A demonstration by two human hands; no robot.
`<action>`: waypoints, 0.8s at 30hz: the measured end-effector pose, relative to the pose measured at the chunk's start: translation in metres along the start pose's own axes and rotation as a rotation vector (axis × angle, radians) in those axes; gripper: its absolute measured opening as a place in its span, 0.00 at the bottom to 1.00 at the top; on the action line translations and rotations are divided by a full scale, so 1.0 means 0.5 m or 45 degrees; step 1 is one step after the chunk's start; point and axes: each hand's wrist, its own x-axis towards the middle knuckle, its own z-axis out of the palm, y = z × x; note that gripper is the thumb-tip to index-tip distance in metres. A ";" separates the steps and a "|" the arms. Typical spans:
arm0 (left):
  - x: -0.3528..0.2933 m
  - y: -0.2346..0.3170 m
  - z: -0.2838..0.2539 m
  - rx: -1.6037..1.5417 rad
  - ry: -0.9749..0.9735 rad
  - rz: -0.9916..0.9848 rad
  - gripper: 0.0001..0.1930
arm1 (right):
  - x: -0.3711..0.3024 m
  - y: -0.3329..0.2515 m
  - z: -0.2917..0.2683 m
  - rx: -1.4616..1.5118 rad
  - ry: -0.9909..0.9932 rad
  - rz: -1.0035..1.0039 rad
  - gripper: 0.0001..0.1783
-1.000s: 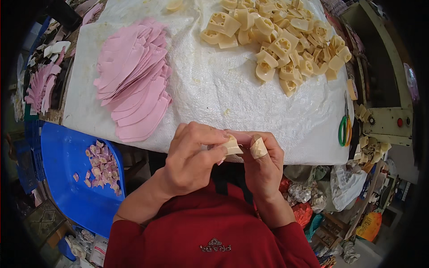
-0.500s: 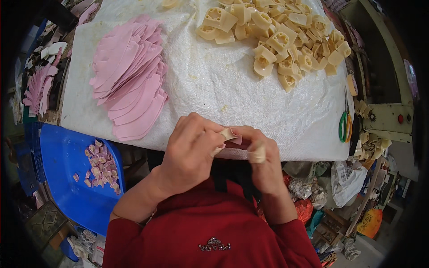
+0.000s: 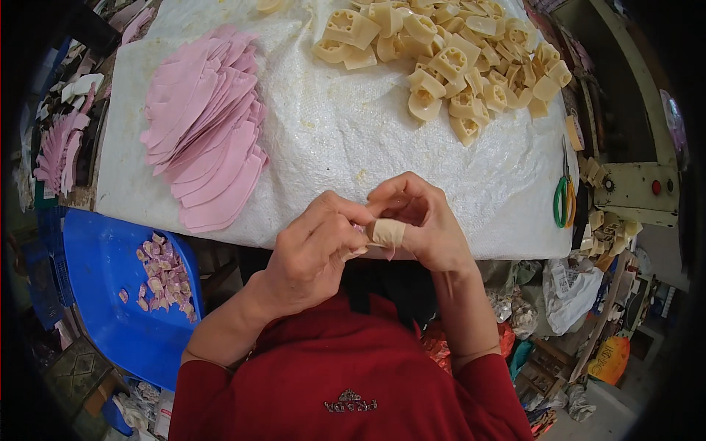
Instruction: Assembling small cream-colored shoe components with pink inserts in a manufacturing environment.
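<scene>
My left hand (image 3: 312,246) and my right hand (image 3: 428,224) meet at the table's near edge. Between their fingers is a small cream plastic block, seemingly a shoe heel (image 3: 356,251), with a strip of pink sheet (image 3: 390,253) against it. Most of that work is covered by the fingers. My left fingers are pinched on it; my right fingers curl around its other side. A beige wrap (image 3: 387,232) covers my right thumb. Far left on the table lies a fanned stack of pink cut pieces (image 3: 202,125). At the far right is a heap of cream heels (image 3: 471,62).
A white woven sheet (image 3: 316,154) covers the table. Scissors with green and orange handles (image 3: 565,202) lie at its right edge. Below left stands a blue tub (image 3: 118,316) holding small pink-covered pieces (image 3: 168,275). Bags and scraps crowd the right side, including a white plastic bag (image 3: 570,294).
My right hand has turned and its wrapped thumb has swung up and left across the small piece. The left hand keeps its pinch. The whole view has shifted slightly.
</scene>
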 end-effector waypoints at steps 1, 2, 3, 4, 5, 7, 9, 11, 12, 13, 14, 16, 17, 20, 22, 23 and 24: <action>0.000 -0.001 0.002 -0.001 -0.002 0.001 0.06 | 0.000 0.003 -0.002 0.000 0.002 -0.001 0.21; -0.001 -0.002 0.005 -0.033 0.031 -0.020 0.06 | 0.000 0.008 -0.005 -0.020 -0.008 -0.050 0.20; -0.004 -0.005 0.006 -0.062 0.068 -0.044 0.07 | 0.001 0.012 -0.005 -0.042 -0.025 -0.098 0.20; -0.007 -0.006 0.013 -0.059 0.072 -0.045 0.07 | -0.001 0.014 -0.001 -0.044 -0.029 -0.097 0.20; -0.011 -0.006 0.024 -0.236 0.237 -0.163 0.08 | -0.004 0.017 0.005 -0.122 0.040 -0.237 0.18; -0.005 -0.001 0.032 -0.413 0.403 -0.278 0.10 | -0.002 0.022 0.000 -0.201 0.109 -0.381 0.17; 0.004 0.010 0.029 -0.686 0.501 -0.512 0.14 | 0.002 0.029 -0.019 -0.451 0.056 -0.869 0.17; -0.006 0.002 0.037 -0.713 0.556 -0.555 0.12 | -0.003 0.025 -0.010 -0.596 0.079 -0.864 0.11; -0.010 -0.004 0.041 -0.644 0.467 -0.517 0.10 | -0.003 0.028 -0.005 -0.605 0.127 -0.831 0.09; -0.013 -0.007 0.044 -0.575 0.379 -0.478 0.08 | -0.003 0.030 0.002 -0.613 0.174 -0.797 0.07; -0.011 -0.005 0.044 -0.616 0.382 -0.519 0.05 | -0.005 0.032 0.010 -0.687 0.244 -0.833 0.07; -0.006 -0.002 0.049 -0.593 0.403 -0.483 0.05 | -0.005 0.034 0.014 -0.777 0.295 -0.882 0.08; -0.005 0.000 0.050 -0.568 0.427 -0.448 0.05 | -0.006 0.034 0.015 -0.864 0.343 -0.930 0.09; -0.004 -0.004 0.047 -0.521 0.427 -0.481 0.05 | -0.009 0.026 0.015 -0.681 0.256 -0.834 0.09; -0.004 -0.002 0.043 -0.403 0.374 -0.449 0.06 | -0.004 0.019 0.009 -0.813 0.252 -0.883 0.09; -0.003 -0.002 0.042 -0.286 0.325 -0.416 0.06 | -0.002 0.015 0.005 -0.946 0.244 -0.931 0.08; -0.002 0.000 0.044 -0.291 0.316 -0.415 0.06 | -0.004 0.010 0.004 -0.947 0.254 -0.928 0.08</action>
